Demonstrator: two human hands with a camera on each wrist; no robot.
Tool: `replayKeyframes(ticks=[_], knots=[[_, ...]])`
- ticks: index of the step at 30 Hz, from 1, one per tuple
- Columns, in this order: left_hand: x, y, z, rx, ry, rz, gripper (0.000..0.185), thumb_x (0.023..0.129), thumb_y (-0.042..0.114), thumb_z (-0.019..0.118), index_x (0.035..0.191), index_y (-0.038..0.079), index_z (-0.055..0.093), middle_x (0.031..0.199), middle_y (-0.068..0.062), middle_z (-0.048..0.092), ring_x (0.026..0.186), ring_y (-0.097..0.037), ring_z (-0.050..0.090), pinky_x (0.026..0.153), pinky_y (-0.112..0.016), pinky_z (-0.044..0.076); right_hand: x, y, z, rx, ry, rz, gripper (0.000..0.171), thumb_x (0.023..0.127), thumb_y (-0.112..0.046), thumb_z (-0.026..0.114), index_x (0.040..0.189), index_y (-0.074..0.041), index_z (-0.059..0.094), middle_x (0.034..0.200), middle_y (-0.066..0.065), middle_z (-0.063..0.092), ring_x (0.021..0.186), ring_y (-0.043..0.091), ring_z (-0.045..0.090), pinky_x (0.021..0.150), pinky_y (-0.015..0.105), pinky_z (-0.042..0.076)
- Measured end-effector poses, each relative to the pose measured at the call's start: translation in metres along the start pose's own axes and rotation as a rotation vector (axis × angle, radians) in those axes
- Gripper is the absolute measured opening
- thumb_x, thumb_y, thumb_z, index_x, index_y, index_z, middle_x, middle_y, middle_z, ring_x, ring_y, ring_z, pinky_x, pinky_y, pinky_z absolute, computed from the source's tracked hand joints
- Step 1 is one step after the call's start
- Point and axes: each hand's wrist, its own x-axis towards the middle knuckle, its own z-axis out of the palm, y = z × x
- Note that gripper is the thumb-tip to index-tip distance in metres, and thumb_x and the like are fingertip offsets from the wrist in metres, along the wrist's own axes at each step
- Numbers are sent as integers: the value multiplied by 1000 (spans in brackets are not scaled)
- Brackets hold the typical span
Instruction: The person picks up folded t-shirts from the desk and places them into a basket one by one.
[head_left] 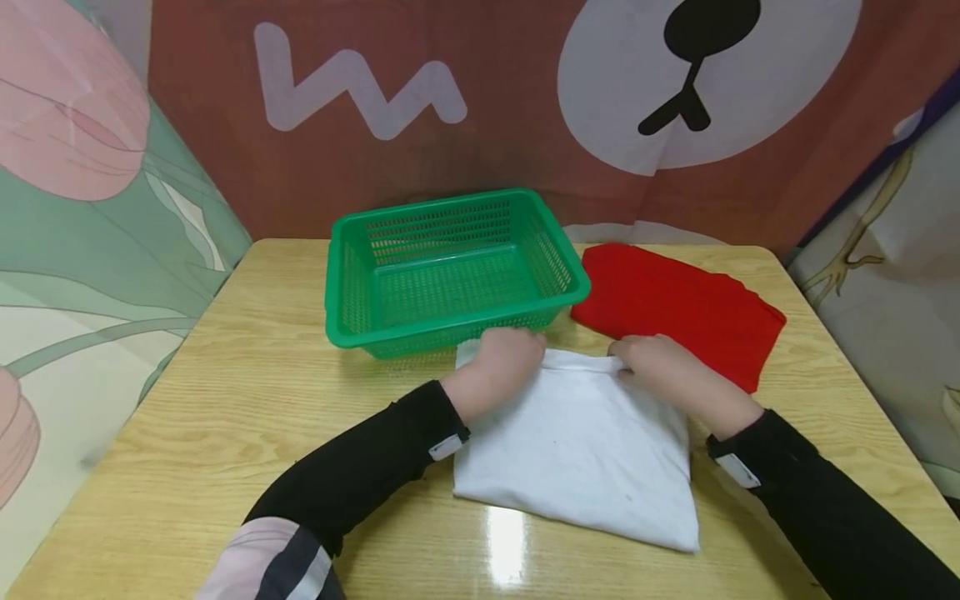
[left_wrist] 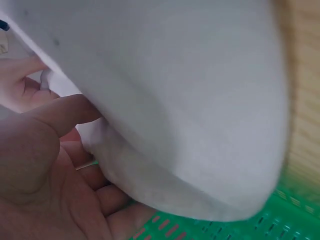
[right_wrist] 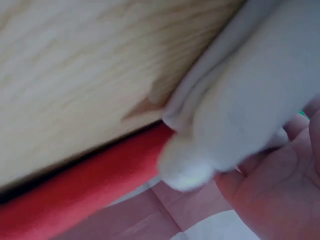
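Observation:
A folded white cloth (head_left: pixel 573 454) lies flat on the table, its far edge slightly lifted. At the left part of that edge my left hand (head_left: pixel 506 367) pinches the fabric. The left wrist view shows the thumb on one face of the white cloth (left_wrist: pixel 190 100) and the curled fingers of the left hand (left_wrist: pixel 55 165) behind it. My right hand (head_left: pixel 663 367) grips the same edge farther right. In the right wrist view, the right hand (right_wrist: pixel 280 190) is partly cut off beside the bunched white fabric (right_wrist: pixel 235 110).
A green plastic basket (head_left: pixel 457 325) with nothing in it stands just beyond the left hand. Folded red cloth (head_left: pixel 675 304) lies at the back right, close to the right hand. The wooden table (head_left: pixel 247 400) ends at a brown curtain (head_left: pixel 510 158) behind.

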Motion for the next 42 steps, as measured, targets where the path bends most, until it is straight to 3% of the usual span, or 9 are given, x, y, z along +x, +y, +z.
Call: replayKeyframes(ticks=[7,13,18,25,30,37,42], knots=[[-8,-13,5,-83,17,-44,16,99,14,56,96,20,71,83,2,66,65,-9,57,47,-31,51,-4,7,-1,131,-21,63,36,76,-17,84,105,-3,68,92,6,66,81,22,59,77,42,55],[-17,-21,6,-135,44,-17,14,99,14,56,106,17,67,87,0,67,69,-14,62,47,-31,51,-7,15,-7,263,-33,141,42,78,-19,83,112,-1,66,102,10,66,92,28,59,82,48,54],[-25,-28,5,-179,63,1,15,99,13,57,110,17,66,89,-1,69,72,-16,64,47,-32,51,-11,21,-10,320,-25,152,42,79,-22,82,111,-1,66,96,7,66,86,26,59,77,44,55],[-36,-41,-1,-442,79,-2,18,94,27,67,104,12,64,92,-3,69,83,-22,67,61,-33,54,-17,25,-10,327,11,91,27,83,-25,78,100,-7,68,81,-4,62,75,17,56,70,36,52],[-47,-49,-8,-535,111,-2,16,94,29,66,100,14,63,91,0,68,84,-18,66,66,-33,53,-21,25,-16,383,30,80,24,84,-31,78,95,-12,67,75,-4,58,71,17,54,65,32,48],[-65,-59,-16,-769,151,8,16,94,27,66,99,13,62,90,3,64,79,-13,58,73,-31,48,-27,23,-30,468,76,77,26,83,-33,79,96,-13,68,78,-2,59,73,20,55,63,27,49],[-74,-67,-21,-922,189,2,18,97,30,63,94,12,59,80,3,56,74,-15,51,68,-30,43,-30,20,-38,589,96,104,30,83,-29,79,104,-9,70,87,3,64,80,23,58,64,26,53]])
